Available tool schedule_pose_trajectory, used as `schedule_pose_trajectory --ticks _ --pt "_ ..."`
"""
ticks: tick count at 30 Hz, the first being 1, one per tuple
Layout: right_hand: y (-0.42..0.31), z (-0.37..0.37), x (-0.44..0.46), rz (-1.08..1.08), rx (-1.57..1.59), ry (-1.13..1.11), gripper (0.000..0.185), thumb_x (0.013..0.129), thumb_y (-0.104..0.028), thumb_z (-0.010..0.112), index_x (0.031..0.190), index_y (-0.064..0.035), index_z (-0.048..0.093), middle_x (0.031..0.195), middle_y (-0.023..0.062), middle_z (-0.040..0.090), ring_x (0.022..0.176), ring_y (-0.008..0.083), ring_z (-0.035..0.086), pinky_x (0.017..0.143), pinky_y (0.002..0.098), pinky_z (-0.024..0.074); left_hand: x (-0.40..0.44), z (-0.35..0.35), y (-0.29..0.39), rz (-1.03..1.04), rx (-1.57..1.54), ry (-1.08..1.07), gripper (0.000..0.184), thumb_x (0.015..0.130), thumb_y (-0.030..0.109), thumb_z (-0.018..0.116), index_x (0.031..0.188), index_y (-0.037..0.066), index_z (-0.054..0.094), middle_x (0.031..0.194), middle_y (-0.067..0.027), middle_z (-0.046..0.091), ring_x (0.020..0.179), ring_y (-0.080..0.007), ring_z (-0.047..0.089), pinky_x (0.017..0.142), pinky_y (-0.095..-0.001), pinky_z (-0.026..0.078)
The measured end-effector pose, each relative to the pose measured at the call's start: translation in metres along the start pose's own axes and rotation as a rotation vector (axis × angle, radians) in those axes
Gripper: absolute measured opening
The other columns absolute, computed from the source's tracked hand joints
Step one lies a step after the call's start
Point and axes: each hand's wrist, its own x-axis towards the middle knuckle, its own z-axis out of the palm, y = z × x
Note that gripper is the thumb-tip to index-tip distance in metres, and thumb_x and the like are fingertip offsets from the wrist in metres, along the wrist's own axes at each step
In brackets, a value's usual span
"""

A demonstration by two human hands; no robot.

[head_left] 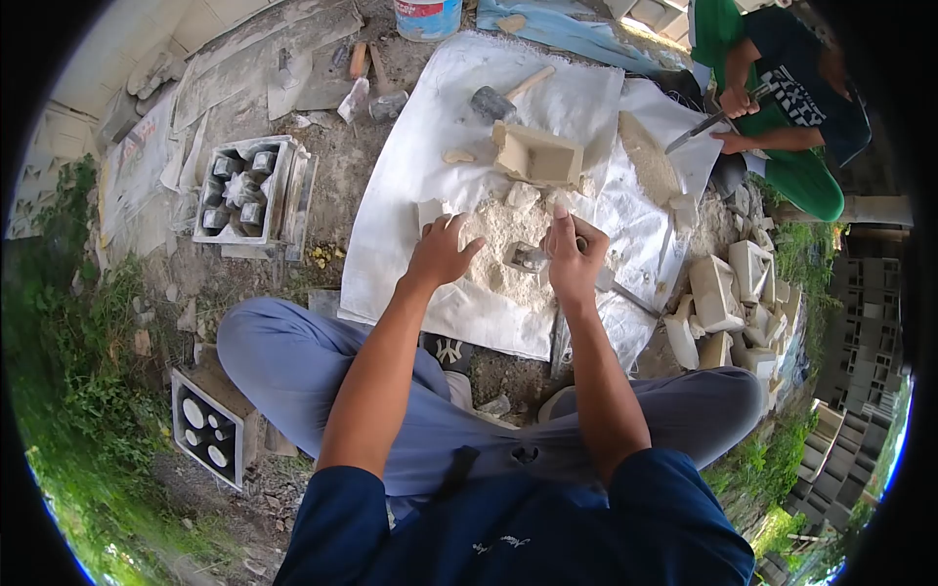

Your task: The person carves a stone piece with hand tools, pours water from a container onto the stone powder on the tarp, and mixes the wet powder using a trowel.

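My left hand (443,251) is at the left edge of a heap of pale crumbled material (508,278), its fingers spread beside a small pale block (431,209). My right hand (576,256) is closed on a tool whose metal head (528,257) lies over the heap; the handle is mostly hidden in the fist, and the thumb points up. Beyond my hands, a hollow pale block (537,154) with a broken edge rests on the white sheet (391,217). Behind it lies a hammer (493,104) with a wooden handle.
A co-worker (796,98) holds a long tool at the upper right. Broken pale blocks (718,293) are piled at the right. Moulds stand at the left (242,190) and lower left (207,430). A bucket (427,20) is at the top.
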Motion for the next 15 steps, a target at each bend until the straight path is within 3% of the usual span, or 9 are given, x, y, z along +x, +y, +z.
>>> schedule_pose_trajectory --ticks 5,8,13,15 --pt "0.069 0.007 -0.017 -0.069 -0.053 -0.056 0.055 0.105 -0.031 0.057 0.060 -0.0023 0.049 0.054 -0.0041 0.044 0.052 0.0046 0.037 0.047 0.0274 0.0274 0.007 0.010 -0.005 0.030 0.015 0.008 0.068 0.096 0.052 0.059 0.147 0.010 0.046 0.146 -0.0238 0.047 0.133 -0.0452 0.045 0.108 -0.0524 0.043" --pt "0.061 0.004 -0.008 0.018 0.008 -0.047 0.054 0.105 -0.031 0.058 0.060 -0.0026 0.051 0.054 -0.0048 0.044 0.052 0.0044 0.037 0.047 0.0275 0.0270 -0.001 0.011 0.002 0.014 0.016 -0.025 0.067 0.096 0.052 0.060 0.147 0.010 0.047 0.146 -0.0230 0.047 0.133 -0.0448 0.046 0.109 -0.0522 0.043" --pt "0.006 0.004 -0.007 -0.037 0.039 -0.052 0.053 0.105 -0.029 0.058 0.059 -0.0031 0.050 0.054 -0.0061 0.042 0.052 0.0033 0.033 0.047 0.0278 0.0221 -0.002 0.008 -0.003 -0.009 -0.016 -0.029 0.066 0.096 0.053 0.058 0.147 0.011 0.047 0.147 -0.0227 0.047 0.135 -0.0454 0.044 0.109 -0.0521 0.042" --pt "-0.007 0.003 -0.005 -0.028 0.062 -0.094 0.053 0.107 -0.024 0.054 0.059 -0.0037 0.047 0.054 -0.0032 0.042 0.051 0.0060 0.031 0.048 0.0270 0.0254 0.003 0.009 -0.011 0.037 -0.006 0.003 0.067 0.096 0.055 0.057 0.147 0.012 0.047 0.147 -0.0227 0.047 0.135 -0.0462 0.043 0.110 -0.0521 0.041"
